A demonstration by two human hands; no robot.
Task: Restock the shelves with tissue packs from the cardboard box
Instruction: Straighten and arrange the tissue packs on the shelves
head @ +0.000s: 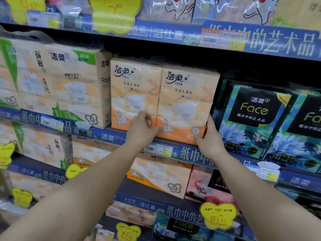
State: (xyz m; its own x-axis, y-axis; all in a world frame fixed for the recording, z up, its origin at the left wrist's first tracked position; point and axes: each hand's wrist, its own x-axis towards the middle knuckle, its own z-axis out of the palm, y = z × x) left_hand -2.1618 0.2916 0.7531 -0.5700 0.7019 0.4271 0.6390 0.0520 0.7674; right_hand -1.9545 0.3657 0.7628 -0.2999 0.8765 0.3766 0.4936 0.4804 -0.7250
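Observed: two orange tissue packs stand upright side by side on the middle shelf (161,142), their faces touching along one vertical seam. The right-hand orange pack (186,103) sits with its lower front edge at the shelf lip, just beside the dark blue-green Face packs (251,119). The left-hand orange pack (135,92) stands against the taller pale multipacks (76,80).

Hands: the left hand (141,130) is curled, fingers pressing at the seam between the two orange packs near their base. The right hand (211,140) lies against the lower right corner of the right-hand pack, thumb on the front face. Both hands appear to clasp that pack from either side; whether the fingers wrap behind it cannot be told.

Handling assessment: the pack is film-wrapped soft tissue, so judged light, compressible and somewhat slippery on the wrapper. It will dent under a hard pinch but is not fragile. Best hold is flat palms on the two narrow sides, low down, as now, sliding it along the shelf rather than lifting by the film.

Containers: the cardboard box is not in view. The shelf bay holds the two orange packs with dark space above them. The shelf below (147,204) carries further orange six-packs and a pink pack, loosely laid.
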